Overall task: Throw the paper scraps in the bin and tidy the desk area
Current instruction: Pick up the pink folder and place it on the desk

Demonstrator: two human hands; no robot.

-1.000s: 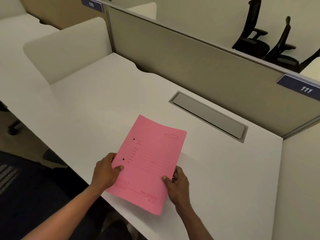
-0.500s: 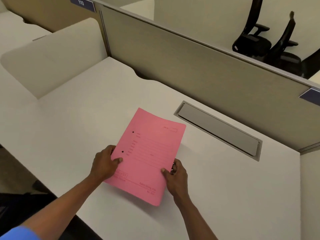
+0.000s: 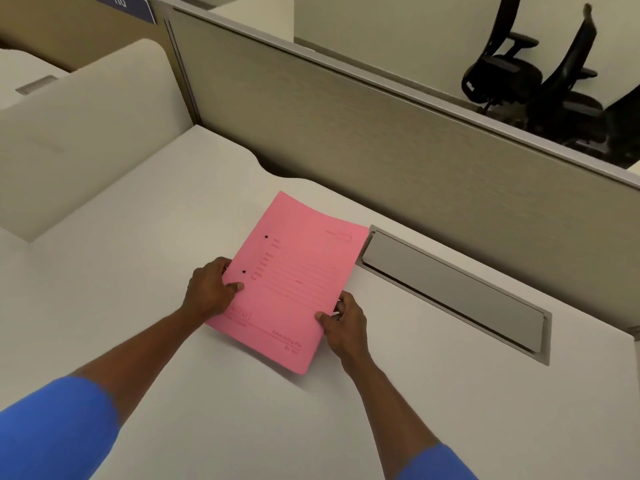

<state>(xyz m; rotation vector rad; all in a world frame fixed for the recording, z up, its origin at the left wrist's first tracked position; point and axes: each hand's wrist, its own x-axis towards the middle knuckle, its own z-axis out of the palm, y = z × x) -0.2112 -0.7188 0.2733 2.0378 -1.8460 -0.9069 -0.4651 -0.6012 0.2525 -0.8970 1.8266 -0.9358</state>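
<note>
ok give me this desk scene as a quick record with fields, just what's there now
surface: white desk
item: pink folder, lying on desk
left hand: gripping folder's left edge
right hand: gripping folder's lower right edge
beside folder: grey cable flap, closed
behind: beige partition
background: black office chairs
paper scraps: none visible
bin: not in view

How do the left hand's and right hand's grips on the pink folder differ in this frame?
The left hand holds the pink folder at its left long edge, near the two punched holes; the right hand holds the opposite edge, closer to the near corner. The left hand sits farther from the camera than the right hand. Shared: each grip has the thumb on top of the cover, and both hands hold the folder low over the white desk.
</note>
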